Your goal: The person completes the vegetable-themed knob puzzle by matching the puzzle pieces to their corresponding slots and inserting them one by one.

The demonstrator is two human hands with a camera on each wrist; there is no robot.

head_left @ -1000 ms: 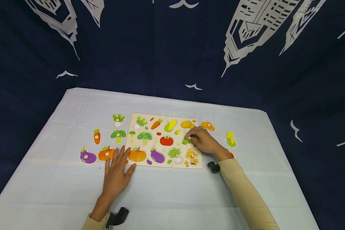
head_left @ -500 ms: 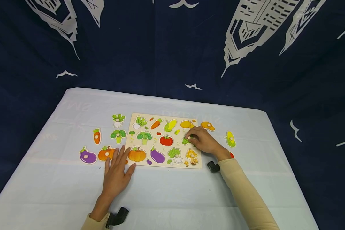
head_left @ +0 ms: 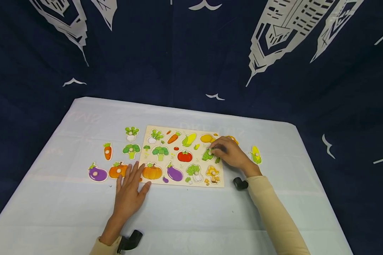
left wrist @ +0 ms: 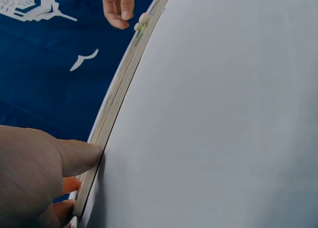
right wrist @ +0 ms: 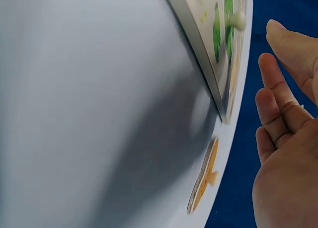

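Note:
My left hand [head_left: 129, 196] lies with fingers spread at the left end of a wooden vegetable puzzle board [head_left: 185, 168]. Its thumb rests at the board's near edge in the left wrist view, and its fingertips partly cover a pumpkin piece [head_left: 115, 170]. A green vegetable piece [head_left: 207, 155] lies at the board's right side, its pale knob [right wrist: 238, 21] sticking up in the right wrist view. Just right of that knob hovers my right hand [head_left: 231, 154], fingers loosely bent and holding nothing; the right wrist view shows a gap between thumb [right wrist: 293, 49] and knob.
Left of the board lie eggplant [head_left: 97, 174], carrot [head_left: 107, 151], broccoli [head_left: 132, 151] and turnip [head_left: 131, 133] pieces. On the right are a corn piece [head_left: 256, 154] and a potato piece [head_left: 233, 139] partly behind my right hand. A white cloth [head_left: 185, 219] covers the table.
My right hand has let go of the green piece's knob and shifted slightly right, now overlapping the potato piece. The green piece stays on the board. My left hand has not moved.

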